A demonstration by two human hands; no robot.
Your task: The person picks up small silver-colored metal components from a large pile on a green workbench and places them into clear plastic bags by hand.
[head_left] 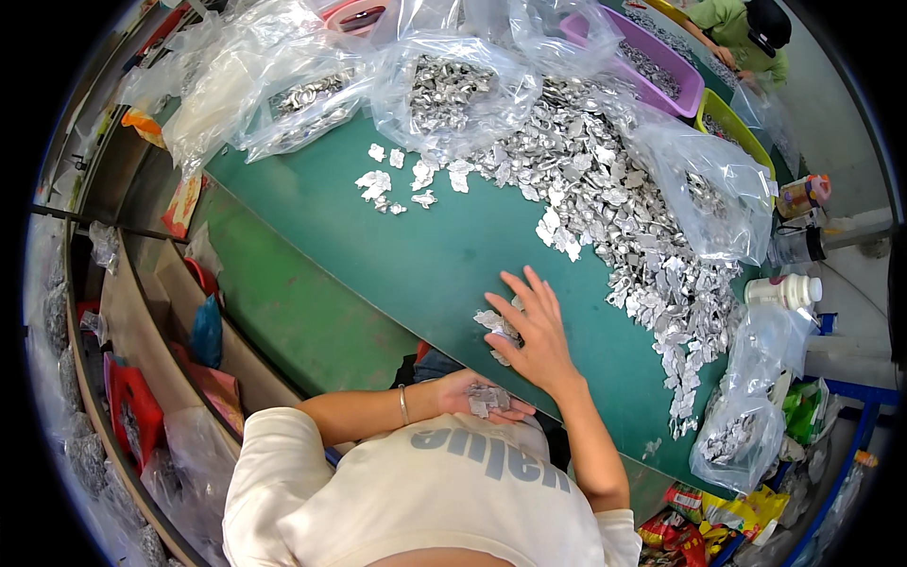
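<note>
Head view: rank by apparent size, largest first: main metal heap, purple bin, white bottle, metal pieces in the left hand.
Main metal heap
Purple bin, partly hidden by plastic
White bottle
Metal pieces in the left hand

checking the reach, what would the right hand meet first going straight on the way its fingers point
Across the green tabletop, the right hand would probably first meet the near edge of the heap of silvery pieces. Its height above the surface is unclear, so it might pass over.
</note>
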